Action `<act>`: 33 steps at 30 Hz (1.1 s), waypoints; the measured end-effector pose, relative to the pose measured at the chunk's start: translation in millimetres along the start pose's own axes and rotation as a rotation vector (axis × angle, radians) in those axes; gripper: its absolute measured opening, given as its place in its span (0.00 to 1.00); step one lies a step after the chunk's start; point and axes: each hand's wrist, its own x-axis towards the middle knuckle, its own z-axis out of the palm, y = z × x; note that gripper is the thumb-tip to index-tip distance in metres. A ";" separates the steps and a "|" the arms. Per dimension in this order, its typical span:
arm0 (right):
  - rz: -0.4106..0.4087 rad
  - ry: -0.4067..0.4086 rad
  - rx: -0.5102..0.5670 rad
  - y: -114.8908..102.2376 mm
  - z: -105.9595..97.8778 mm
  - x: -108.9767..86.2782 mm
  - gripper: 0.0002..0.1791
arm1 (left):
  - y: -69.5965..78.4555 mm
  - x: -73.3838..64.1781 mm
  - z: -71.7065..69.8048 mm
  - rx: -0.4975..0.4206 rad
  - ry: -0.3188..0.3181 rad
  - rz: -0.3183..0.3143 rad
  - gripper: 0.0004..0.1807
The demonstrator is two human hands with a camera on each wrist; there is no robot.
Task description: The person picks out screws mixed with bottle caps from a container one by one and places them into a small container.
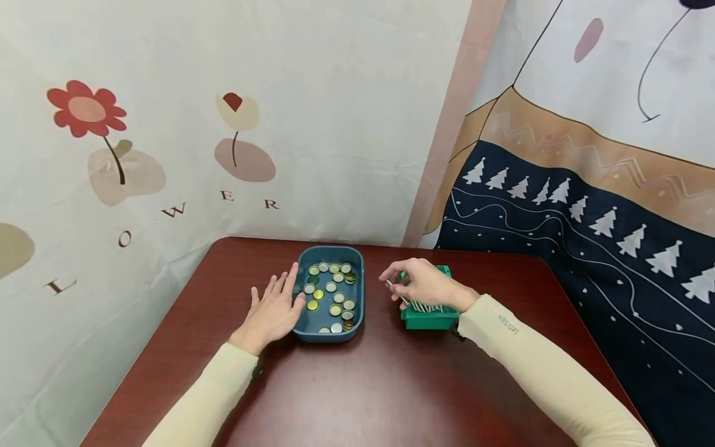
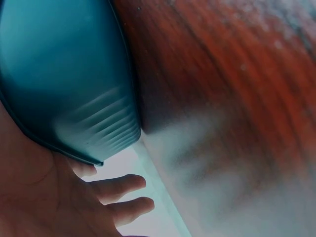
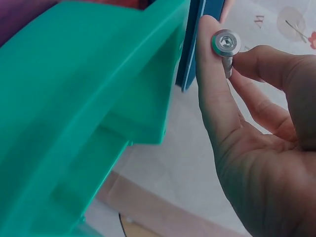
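Note:
My left hand (image 1: 272,318) lies with fairly straight fingers against the left side of a blue tray (image 1: 328,338). Several bottle caps (image 1: 318,294), silver, yellow and green, are scattered over its floor. In the left wrist view the tray's ribbed outer wall (image 2: 98,123) is beside the palm. To the right, my right hand (image 1: 427,284) is above a green box (image 1: 430,320) holding several more screws (image 1: 426,307). Between thumb and fingers it pinches a silver screw (image 3: 226,43), whose hex-socket head shows plainly in the right wrist view.
Both containers stand on a dark red-brown wooden table (image 1: 357,397), near its far edge. Behind it hangs a pale printed cloth (image 1: 346,124). At the right is a dark blue cloth (image 1: 586,310) with white trees.

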 end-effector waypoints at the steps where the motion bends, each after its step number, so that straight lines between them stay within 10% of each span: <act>1: -0.001 0.006 -0.008 1.6 -2.2 -1.2 0.16 | 0.2 -0.1 -0.3 0.001 0.000 0.000 0.44; 33: 0.137 0.101 -0.110 39.6 -29.1 -17.2 0.17 | 0.4 -1.4 0.6 -0.008 0.003 0.004 0.44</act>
